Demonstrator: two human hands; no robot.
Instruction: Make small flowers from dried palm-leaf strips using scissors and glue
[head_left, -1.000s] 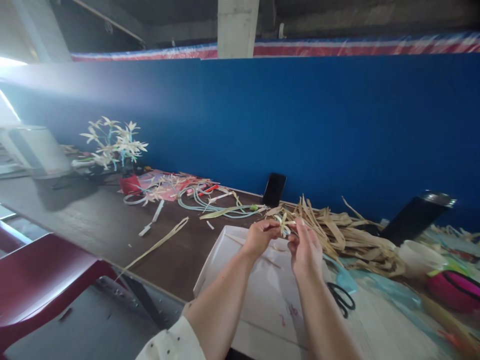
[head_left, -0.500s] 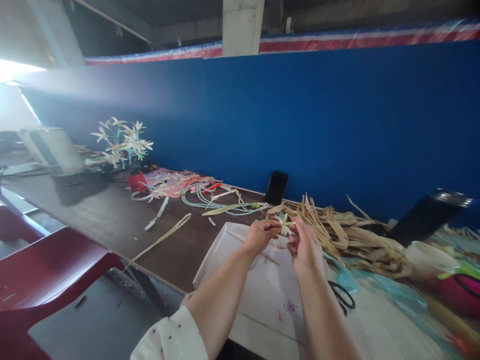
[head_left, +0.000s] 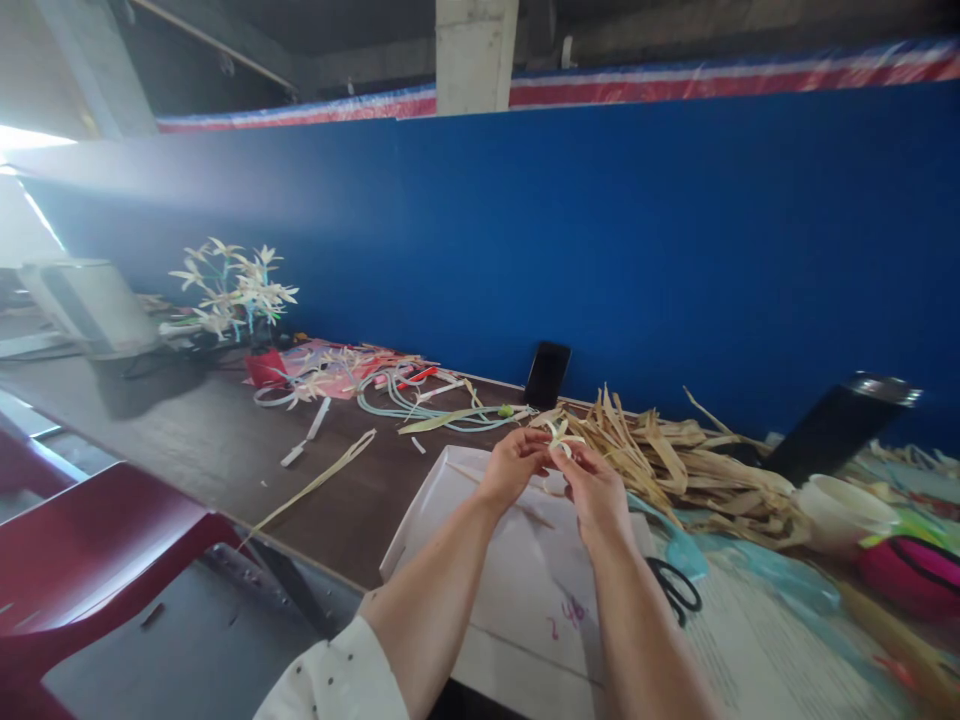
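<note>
Between my two hands is a small pale flower of dried leaf strips, its petals sticking out above the fingertips. My left hand pinches it from the left side. From the right, the thumb and fingers of my right hand close on it too, and the hands almost touch. Under them lies a white box lid with purple writing and thin sticks on it. Black scissors rest beside my right forearm, their blades hidden.
Dried husk strips pile up at right, near a black bottle and white cup. A phone leans on the blue partition. Left are a pot of flowers, blue cords and a red chair.
My right hand has come in closer to the left, and its thumb now presses on the flower. The whole view has shifted slightly.
</note>
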